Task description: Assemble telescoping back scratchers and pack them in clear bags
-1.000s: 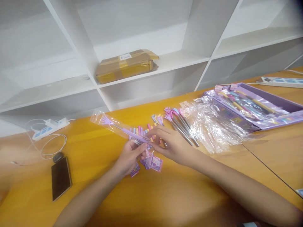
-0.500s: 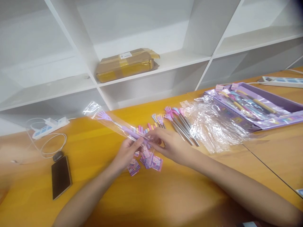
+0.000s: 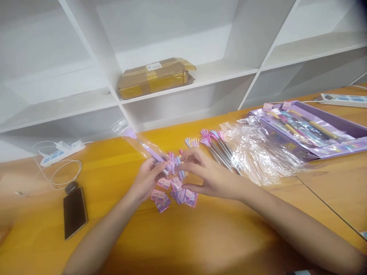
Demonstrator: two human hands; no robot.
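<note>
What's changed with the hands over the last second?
The right hand has opened, thumb and fingers spread, and appears to have let go of the lower end of the bagged purple stick. The left hand has drawn slightly left, still holding it. The taped parcel, phone and purple box stayed put.

Back scratcher [image 3: 157,156]: lilac, part silver. Cards [image 3: 158,196]: pink and purple, printed. Table [image 3: 114,162]: orange-brown, wood-grained. Box [image 3: 345,125]: purple. Phone [image 3: 75,214]: black.

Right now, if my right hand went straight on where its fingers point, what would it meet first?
Your right hand would probably meet the pastel handles first, though depth is hard to judge here.
</note>
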